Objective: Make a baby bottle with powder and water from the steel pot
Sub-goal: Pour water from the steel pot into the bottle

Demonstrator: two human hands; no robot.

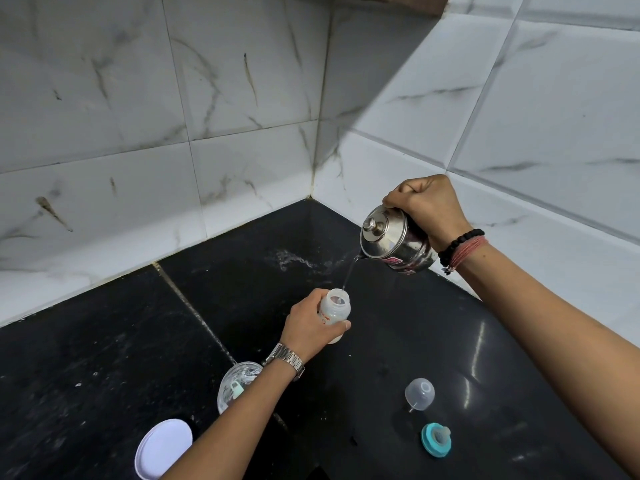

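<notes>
above bottle point(335, 311), pot point(398, 243) tilted spout-down

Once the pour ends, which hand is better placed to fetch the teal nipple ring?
Probably the right hand: after setting the steel pot down, the teal nipple ring lies on its side, while the left hand steadies the bottle.

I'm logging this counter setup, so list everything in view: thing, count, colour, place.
steel pot: one, silver, tilted over the counter at right, pouring a thin stream
baby bottle: one, clear white, open, under the stream
powder jar: one, clear, open, near left, teal scoop inside
jar lid: one, white, bottom left
bottle cap: one, clear, near right
teat ring: one, teal, below the cap
counter: one, black, wet patch behind
left hand: grip round the bottle
right hand: grip on the pot's handle
</notes>
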